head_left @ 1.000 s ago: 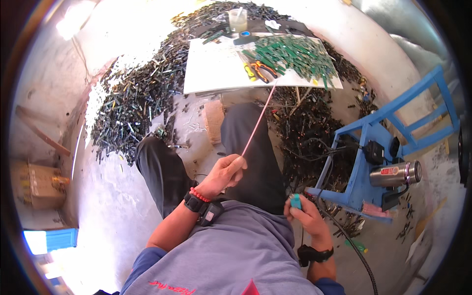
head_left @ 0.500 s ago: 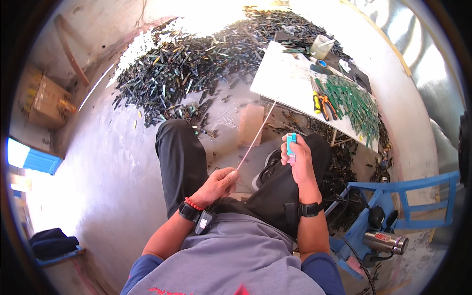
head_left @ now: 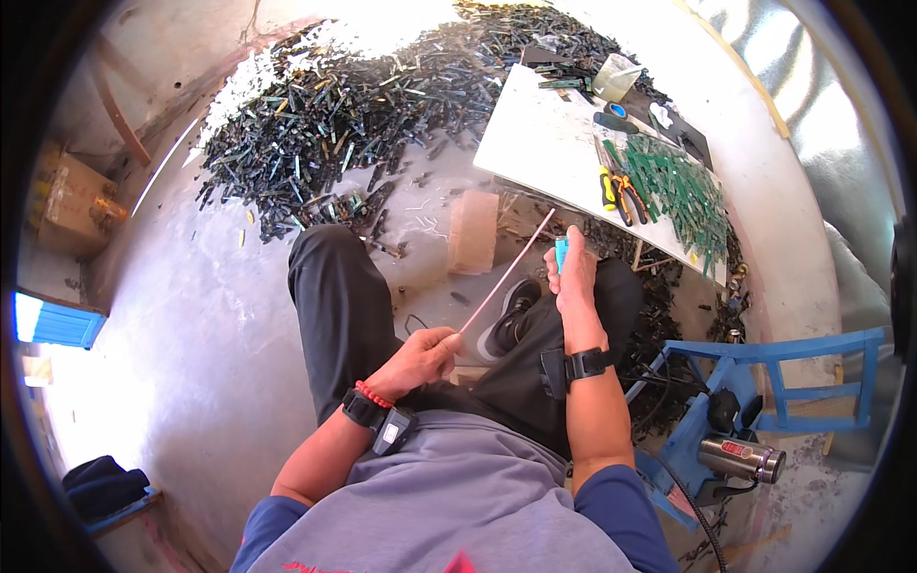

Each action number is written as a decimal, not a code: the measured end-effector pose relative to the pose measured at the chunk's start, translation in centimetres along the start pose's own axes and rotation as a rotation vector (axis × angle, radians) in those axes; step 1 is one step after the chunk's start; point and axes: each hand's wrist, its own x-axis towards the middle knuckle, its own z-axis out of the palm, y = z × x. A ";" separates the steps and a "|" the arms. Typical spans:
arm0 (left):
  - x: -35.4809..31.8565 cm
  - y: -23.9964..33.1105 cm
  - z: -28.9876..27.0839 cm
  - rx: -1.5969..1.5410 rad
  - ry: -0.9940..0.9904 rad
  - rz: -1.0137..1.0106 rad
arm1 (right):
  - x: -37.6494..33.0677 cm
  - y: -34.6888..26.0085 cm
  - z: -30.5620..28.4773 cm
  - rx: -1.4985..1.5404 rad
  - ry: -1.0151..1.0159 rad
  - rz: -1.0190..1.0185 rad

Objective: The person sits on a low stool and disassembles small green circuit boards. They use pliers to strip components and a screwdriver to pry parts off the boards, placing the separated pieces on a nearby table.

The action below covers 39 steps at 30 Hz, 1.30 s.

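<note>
Head view: the left hand (head_left: 430,358) pinches a thin pink stick (head_left: 506,272) near its lower end, thumb and fingertips drawn together, an arrangement that presumably leaves most of the length free and the fingers well away from the tip. The right hand (head_left: 576,277) is curled around a turquoise lighter (head_left: 562,250), thumb extended upward along it, probably so that its top can be worked by one hand alone; the stick's far tip lies just beside and above it, apart as far as can be seen, with no flame discernible. On the white tabletop (head_left: 521,134) beyond, orange-and-black pliers (head_left: 630,201) and a yellow-handled tool (head_left: 607,189) lie near the closer edge, seemingly for easy reach, beside a spread of green strips (head_left: 678,196). The stick slants up and rightward between the hands, above the floor (head_left: 239,315); it appears straight, slender and evenly coloured, somewhat paler toward its upper end.
</note>
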 end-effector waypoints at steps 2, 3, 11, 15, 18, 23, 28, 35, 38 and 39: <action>0.0 -0.2 -0.1 -0.004 0.006 0.003 | 0.1 0.1 0.1 0.007 0.015 -0.010; 0.0 -0.3 -0.1 0.010 0.004 0.008 | 0.3 0.1 0.1 0.007 0.015 -0.019; -0.5 -0.3 -0.2 0.051 -0.020 0.030 | 0.7 0.3 0.2 -0.014 0.034 -0.046; -0.6 -0.2 -0.2 0.051 -0.026 0.021 | 0.7 0.1 0.1 -0.011 0.042 -0.077; -0.7 0.5 0.1 0.050 -0.030 -0.013 | 0.8 0.0 -0.1 -0.014 0.065 -0.104; -0.6 0.0 0.0 0.033 -0.056 -0.003 | 0.6 -0.4 -0.2 -0.036 0.084 -0.096; -0.4 0.0 0.0 0.020 -0.065 -0.019 | 1.0 0.1 -0.4 -0.012 0.102 -0.138; -0.6 0.1 0.0 0.059 -0.071 -0.012 | 0.9 0.1 -0.4 -0.015 0.111 -0.123; -0.6 0.1 0.0 0.048 -0.062 -0.022 | 1.1 0.3 -0.4 -0.010 0.130 -0.128; -0.7 0.1 0.0 0.043 -0.062 -0.025 | 1.2 0.3 -0.5 -0.019 0.135 -0.126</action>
